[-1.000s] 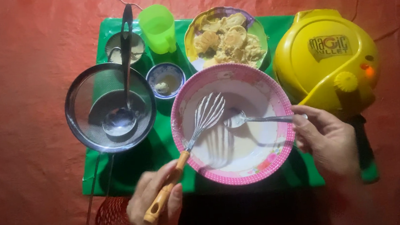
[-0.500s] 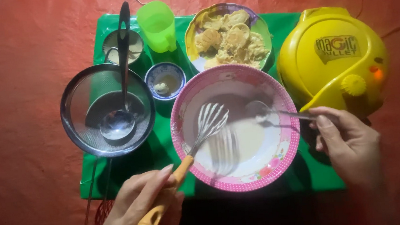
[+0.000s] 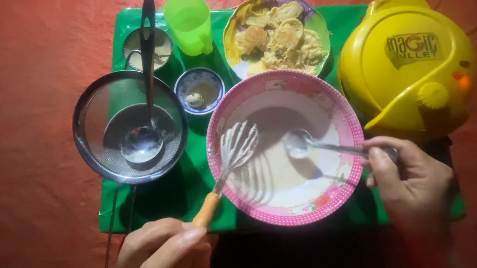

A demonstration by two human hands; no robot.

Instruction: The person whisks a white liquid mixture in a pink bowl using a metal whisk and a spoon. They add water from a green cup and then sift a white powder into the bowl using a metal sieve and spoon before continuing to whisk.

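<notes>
— On the green mat (image 3: 157,200), how many bowls do you count?

— Three. One large pink bowl (image 3: 338,112) with pale batter in it, one small blue-rimmed bowl (image 3: 199,89) just behind it to the left, and one bowl of fried pieces (image 3: 275,31) at the back, touching the pink rim.

— And the hands?

— Two, both the person's own. Left hand (image 3: 154,256) sits at the near edge, fingers wrapped tight around the orange handle of one whisk (image 3: 234,149); the wire head leans into the batter on the left side of the pink bowl. Right hand (image 3: 415,178) is at the bowl's right rim, fingertips pinched together on the handle of one metal spoon (image 3: 299,144), whose scoop lies in the batter near the middle.

— Anything else on the mat?

— One round mesh sieve (image 3: 99,136) to the left, with one ladle (image 3: 143,140) resting in it, its dark handle pointing away. One green plastic cup (image 3: 188,21) at the back, and one small metal cup (image 3: 163,47) beside it.

— Off to the right?

— One yellow domed appliance (image 3: 407,65), lid closed, just beside the pink bowl. Everything lies on a red cloth (image 3: 15,114).
</notes>
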